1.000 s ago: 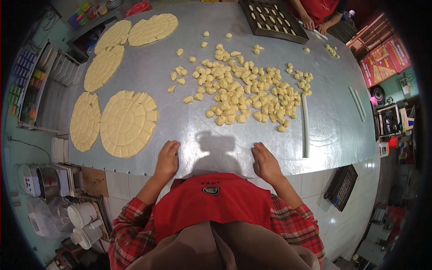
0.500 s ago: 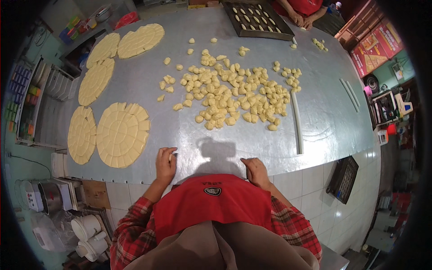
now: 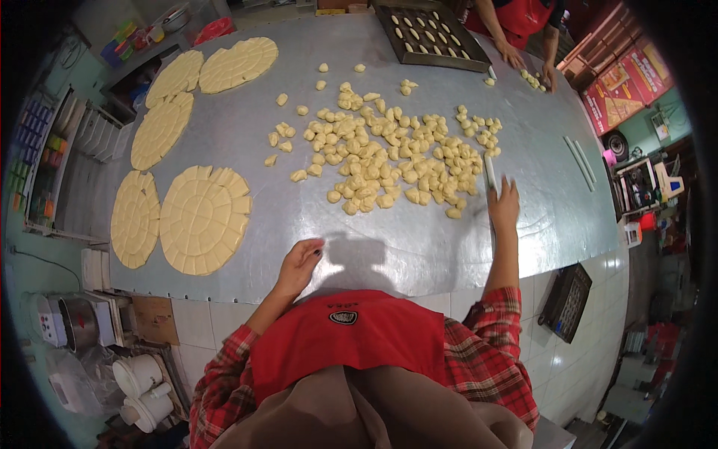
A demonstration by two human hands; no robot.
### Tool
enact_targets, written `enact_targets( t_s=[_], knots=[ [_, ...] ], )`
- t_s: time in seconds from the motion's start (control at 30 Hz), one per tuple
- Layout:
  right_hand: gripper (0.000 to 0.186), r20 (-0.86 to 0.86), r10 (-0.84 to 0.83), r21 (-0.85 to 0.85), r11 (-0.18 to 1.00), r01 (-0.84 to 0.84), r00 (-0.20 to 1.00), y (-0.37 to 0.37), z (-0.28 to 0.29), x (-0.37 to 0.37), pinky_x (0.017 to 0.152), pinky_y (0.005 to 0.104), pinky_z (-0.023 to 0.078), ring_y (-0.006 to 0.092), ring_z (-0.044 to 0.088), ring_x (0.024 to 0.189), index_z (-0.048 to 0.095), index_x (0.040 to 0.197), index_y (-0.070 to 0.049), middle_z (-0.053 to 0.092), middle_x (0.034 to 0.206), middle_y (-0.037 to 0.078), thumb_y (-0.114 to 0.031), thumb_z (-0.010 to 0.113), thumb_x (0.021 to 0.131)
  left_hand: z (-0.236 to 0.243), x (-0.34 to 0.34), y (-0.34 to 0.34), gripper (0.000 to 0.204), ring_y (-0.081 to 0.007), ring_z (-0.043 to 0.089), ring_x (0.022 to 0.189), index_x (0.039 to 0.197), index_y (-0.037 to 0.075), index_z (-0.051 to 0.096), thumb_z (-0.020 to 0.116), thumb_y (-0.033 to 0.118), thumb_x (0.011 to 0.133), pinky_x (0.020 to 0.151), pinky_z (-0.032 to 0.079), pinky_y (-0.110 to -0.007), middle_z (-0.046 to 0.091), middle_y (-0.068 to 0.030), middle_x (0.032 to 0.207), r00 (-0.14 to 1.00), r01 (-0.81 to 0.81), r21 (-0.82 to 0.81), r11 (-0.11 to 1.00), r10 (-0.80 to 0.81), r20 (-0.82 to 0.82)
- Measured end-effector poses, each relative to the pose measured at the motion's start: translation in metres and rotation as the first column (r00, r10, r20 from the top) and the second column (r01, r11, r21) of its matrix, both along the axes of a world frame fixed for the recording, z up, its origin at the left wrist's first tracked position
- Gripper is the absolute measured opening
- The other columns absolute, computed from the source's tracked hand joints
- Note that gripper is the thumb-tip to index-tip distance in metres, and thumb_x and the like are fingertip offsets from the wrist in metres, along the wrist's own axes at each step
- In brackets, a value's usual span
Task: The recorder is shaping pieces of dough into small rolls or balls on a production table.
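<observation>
My left hand [image 3: 298, 265] is over the near edge of the metal table [image 3: 284, 217], fingers loosely bent, thumb a little apart; I see nothing held in it. My right hand [image 3: 505, 205] reaches forward over a thin white rod [image 3: 491, 173] lying lengthwise on the table. Its fingers are stretched out and apart, partly covering the rod; whether they touch it is unclear. Left of that hand spreads a large heap of small pale yellow dough pieces [image 3: 396, 153]. At the left lie flat dough rounds scored into segments, the nearest being a dough round [image 3: 203, 221].
Two more white rods [image 3: 580, 163] lie at the right. A dark baking tray [image 3: 430, 56] with rows of dough pieces sits at the far edge. Beside it, a co-worker's hands [image 3: 529, 66] are near a small dough cluster [image 3: 533, 80]. Another dark tray [image 3: 566, 303] is below the table's right side.
My right hand has moved forward and right from the table edge to the white rod. My left hand has shifted slightly right. The co-worker's hands have moved apart, toward the small dough cluster.
</observation>
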State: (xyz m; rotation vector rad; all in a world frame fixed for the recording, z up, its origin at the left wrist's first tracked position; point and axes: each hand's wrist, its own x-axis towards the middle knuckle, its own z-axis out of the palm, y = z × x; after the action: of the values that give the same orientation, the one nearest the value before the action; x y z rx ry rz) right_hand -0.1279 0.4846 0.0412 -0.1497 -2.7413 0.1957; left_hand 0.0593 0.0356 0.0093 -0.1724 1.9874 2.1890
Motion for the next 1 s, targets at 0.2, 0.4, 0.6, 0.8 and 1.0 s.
enact_targets(
  t_s=[0.2, 0.4, 0.6, 0.8, 1.0],
  knots=[
    [0.040, 0.091, -0.192, -0.285, 0.935, 0.210, 0.977, 0.025, -0.045, 0.075, 0.084, 0.0402, 0.044, 0.0374, 0.052, 0.097, 0.043, 0.123, 0.004, 0.054, 0.107, 0.022, -0.004, 0.042, 0.084, -0.009, 0.042, -0.048, 0.022, -0.0074, 0.052, 0.090, 0.110, 0.004, 0.051, 0.050, 0.003, 0.088, 0.077, 0.043, -0.022, 0.058, -0.0033, 0.102, 0.960, -0.281, 0.103, 0.954, 0.282, 0.009],
    [0.044, 0.030, 0.610, -0.144, 0.786, -0.601, 0.792, -0.071, -0.003, 0.112, 0.076, 0.0388, 0.041, 0.0303, 0.052, 0.087, 0.052, 0.116, -0.003, 0.056, 0.096, 0.014, 0.005, 0.050, 0.073, 0.022, 0.027, -0.091, 0.014, -0.0118, 0.057, 0.083, 0.099, 0.002, 0.057, 0.053, 0.003, 0.086, 0.075, 0.045, -0.024, 0.061, -0.0056, 0.092, 0.884, -0.467, -0.429, 0.773, 0.421, -0.203],
    [0.042, 0.066, 0.613, 0.055, 0.785, -0.617, 0.787, -0.115, -0.003, 0.096, 0.096, 0.0448, 0.033, 0.0352, 0.044, 0.112, 0.051, 0.117, -0.005, 0.048, 0.120, 0.017, 0.002, 0.053, 0.076, 0.036, 0.009, -0.127, 0.017, -0.0216, 0.059, 0.077, 0.089, 0.004, 0.059, 0.065, 0.011, 0.075, 0.068, 0.047, -0.031, 0.059, -0.0087, 0.083, 0.898, -0.439, -0.751, 0.493, 0.266, -0.351],
    [0.046, -0.100, 0.655, -0.218, 0.720, -0.659, 0.749, -0.164, -0.013, 0.102, 0.098, 0.0462, 0.032, 0.0398, 0.041, 0.115, 0.051, 0.117, -0.004, 0.043, 0.126, 0.022, 0.002, 0.052, 0.071, 0.040, -0.021, -0.144, 0.033, -0.0264, 0.057, 0.081, 0.089, 0.006, 0.057, 0.071, 0.029, 0.068, 0.069, 0.046, -0.037, 0.058, -0.0095, 0.079, 0.931, -0.363, -0.924, 0.119, 0.087, -0.354],
    [0.042, -0.072, 0.762, -0.231, 0.615, -0.754, 0.643, -0.204, -0.023, 0.121, 0.094, 0.0440, 0.036, 0.0379, 0.047, 0.109, 0.055, 0.111, -0.005, 0.048, 0.121, 0.020, 0.004, 0.052, 0.070, 0.037, -0.046, -0.164, 0.035, -0.0321, 0.059, 0.079, 0.091, 0.005, 0.057, 0.069, 0.029, 0.069, 0.071, 0.048, -0.040, 0.061, -0.0142, 0.089, 0.977, 0.009, -0.989, 0.151, 0.211, 0.041]
  ],
)
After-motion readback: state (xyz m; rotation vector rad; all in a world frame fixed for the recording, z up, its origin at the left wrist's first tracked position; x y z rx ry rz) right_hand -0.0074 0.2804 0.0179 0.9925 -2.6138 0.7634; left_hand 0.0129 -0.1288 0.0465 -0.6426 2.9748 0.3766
